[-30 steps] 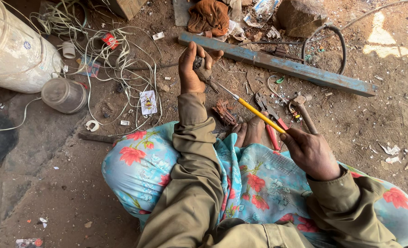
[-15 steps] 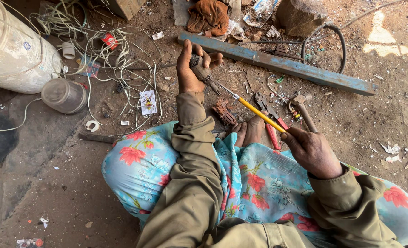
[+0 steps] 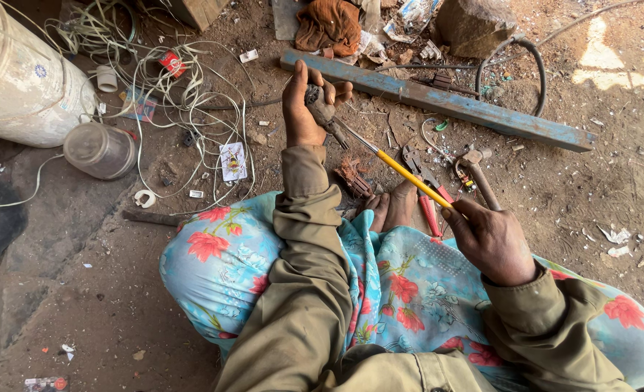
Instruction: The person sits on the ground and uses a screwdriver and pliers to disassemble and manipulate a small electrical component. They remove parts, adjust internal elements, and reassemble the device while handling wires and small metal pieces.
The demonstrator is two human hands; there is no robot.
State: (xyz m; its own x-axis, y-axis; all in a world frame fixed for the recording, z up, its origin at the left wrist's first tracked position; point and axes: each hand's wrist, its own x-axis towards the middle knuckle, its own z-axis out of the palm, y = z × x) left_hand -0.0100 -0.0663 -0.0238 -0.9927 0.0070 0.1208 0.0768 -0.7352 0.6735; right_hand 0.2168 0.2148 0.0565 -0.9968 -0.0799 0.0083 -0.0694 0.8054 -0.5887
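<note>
My left hand (image 3: 304, 109) is stretched forward over the dirt floor, shut on a small dark metal part (image 3: 320, 106). My right hand (image 3: 490, 239) grips the yellow handle of a long screwdriver (image 3: 409, 176), whose thin shaft runs up-left with its tip at the metal part. I sit cross-legged in floral blue trousers, with bare toes (image 3: 394, 207) showing under the screwdriver. Red-handled pliers (image 3: 427, 189) and a hammer (image 3: 478, 174) lie on the ground just beyond my right hand.
A long blue metal bar (image 3: 467, 105) lies across the ground ahead. A tangle of white wire (image 3: 169, 80), a white drum (image 3: 17, 80), a clear jar (image 3: 100, 149) and a playing card (image 3: 233, 160) sit to the left. A rock (image 3: 474, 25) and brown rag (image 3: 329, 25) lie beyond.
My left hand has shifted slightly with the metal part, and its fingers have closed more around it. The screwdriver stays pressed at the part. My right hand has hardly moved.
</note>
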